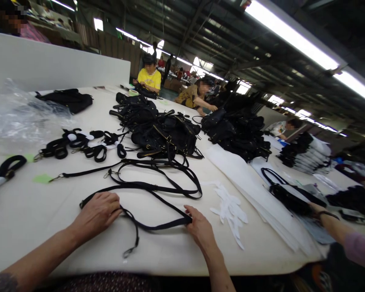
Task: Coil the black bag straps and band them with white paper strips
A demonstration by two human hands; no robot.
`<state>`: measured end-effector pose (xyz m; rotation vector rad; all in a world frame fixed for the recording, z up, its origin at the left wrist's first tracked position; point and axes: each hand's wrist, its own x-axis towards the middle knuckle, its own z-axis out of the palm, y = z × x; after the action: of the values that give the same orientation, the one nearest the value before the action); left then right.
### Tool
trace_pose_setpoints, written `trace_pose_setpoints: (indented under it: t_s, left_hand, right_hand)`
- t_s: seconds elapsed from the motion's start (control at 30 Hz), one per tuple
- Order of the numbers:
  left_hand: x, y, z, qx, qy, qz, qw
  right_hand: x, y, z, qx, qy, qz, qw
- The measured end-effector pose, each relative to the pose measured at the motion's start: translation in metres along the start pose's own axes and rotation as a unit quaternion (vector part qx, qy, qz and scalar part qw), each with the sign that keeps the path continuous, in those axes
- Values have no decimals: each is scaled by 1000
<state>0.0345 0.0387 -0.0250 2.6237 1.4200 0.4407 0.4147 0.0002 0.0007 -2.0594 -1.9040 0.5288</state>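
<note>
Pinched in the right hand and closed under the curled fingers of the left hand, a flat black strap of smooth-looking webbing bends in a long loop just above the near part of a pale, smooth table. Beyond it lie coiled straps, a rumpled heap of soft black bags with brass-coloured zips, curling white scraps and crinkled clear plastic. Both thumbs are mostly hidden, the blurred metal clasp lacks clear detail, and another person's arm is cut off at right.
</note>
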Motion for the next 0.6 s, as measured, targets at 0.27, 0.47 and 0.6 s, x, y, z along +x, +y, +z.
trace_pose_setpoints:
  t_s: [0.27,0.47,0.6]
  left_hand:
    - [-22,20,20,-28,-3,-32,999]
    - [-17,-27,4,20,56,-119,991]
    - [-15,-69,20,49,-20,-157,986]
  right_hand:
    - [-29,-73,17,12,49,-237,970]
    - [-38,-97,92,-35,51,-233,971]
    - [-42,-84,112,-77,86,-231,966]
